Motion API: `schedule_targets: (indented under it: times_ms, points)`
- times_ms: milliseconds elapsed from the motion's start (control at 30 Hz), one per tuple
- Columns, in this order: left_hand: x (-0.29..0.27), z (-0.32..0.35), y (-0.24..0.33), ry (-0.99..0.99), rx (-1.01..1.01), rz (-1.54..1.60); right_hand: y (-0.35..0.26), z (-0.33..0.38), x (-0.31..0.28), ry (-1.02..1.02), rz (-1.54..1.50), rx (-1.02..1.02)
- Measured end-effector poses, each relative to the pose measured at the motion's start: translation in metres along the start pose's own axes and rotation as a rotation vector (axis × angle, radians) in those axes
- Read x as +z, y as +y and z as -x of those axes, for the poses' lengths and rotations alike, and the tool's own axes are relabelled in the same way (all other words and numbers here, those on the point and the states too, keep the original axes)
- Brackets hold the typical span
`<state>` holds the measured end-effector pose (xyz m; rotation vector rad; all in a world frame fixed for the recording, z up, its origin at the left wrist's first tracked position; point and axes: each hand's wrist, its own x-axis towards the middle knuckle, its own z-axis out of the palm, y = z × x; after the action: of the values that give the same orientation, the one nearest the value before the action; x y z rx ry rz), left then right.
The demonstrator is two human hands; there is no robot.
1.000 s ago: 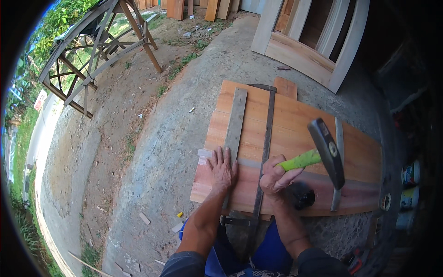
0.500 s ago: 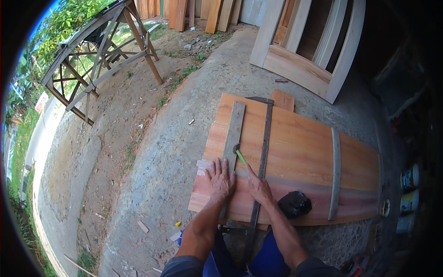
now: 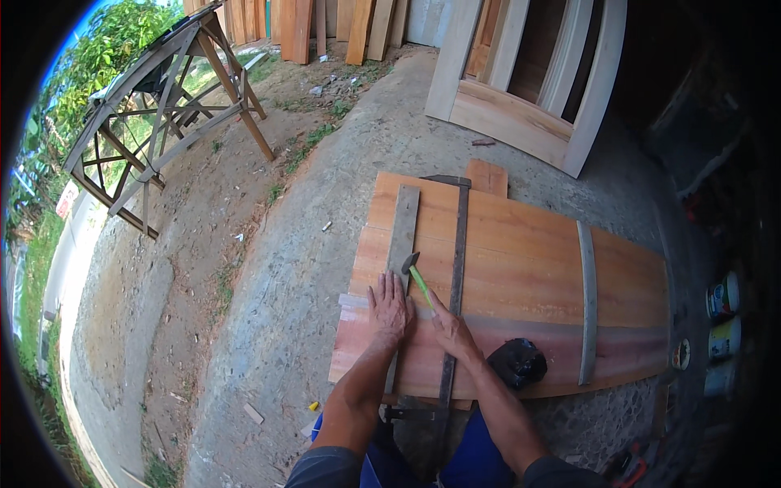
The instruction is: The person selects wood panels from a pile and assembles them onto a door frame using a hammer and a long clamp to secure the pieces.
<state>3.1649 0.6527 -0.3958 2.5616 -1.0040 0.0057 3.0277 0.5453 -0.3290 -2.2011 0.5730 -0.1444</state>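
Note:
A wide panel of reddish-brown boards (image 3: 521,268) lies in front of me. My left hand (image 3: 390,311) rests flat with fingers stretched out, on the grey wooden strip (image 3: 402,228) that crosses the panel's left part. In my right hand (image 3: 454,332) is a hammer (image 3: 419,281) with a green handle, its dark head over the strip just beyond my left fingertips. Whether the head touches the strip I cannot tell. A long dark metal bar clamp (image 3: 460,252) spans the panel beside my right hand. To the right of that forearm sits a black plastic bag (image 3: 518,363).
Another grey strip (image 3: 586,301) crosses the panel's right part. Paint tubs (image 3: 722,337) stand at the far right. A wooden door frame (image 3: 512,106) leans behind the panel. A wooden trestle (image 3: 163,122) stands at the far left, and planks (image 3: 358,32) lean at the back.
The hammer's head has swung up slightly and shows more of its side. My left hand stays pressed on the strip. The whole view has shifted a little.

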Motion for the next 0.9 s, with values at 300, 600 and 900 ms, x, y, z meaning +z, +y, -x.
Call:
schedule_targets:
  times_ms: [300, 600, 900]
  points:
    - [-0.006, 0.004, 0.016, -0.046, 0.002, 0.023, 0.004, -0.07, -0.017, 0.253, -0.022, -0.068]
    - [-0.003, 0.002, 0.011, -0.035, -0.011, 0.02, -0.052, -0.116, -0.052, 0.865, -0.145, -0.718]
    - [0.001, 0.008, -0.007, -0.012, -0.026, 0.007, -0.086, -0.125, -0.049, 0.494, -0.118, -0.387]
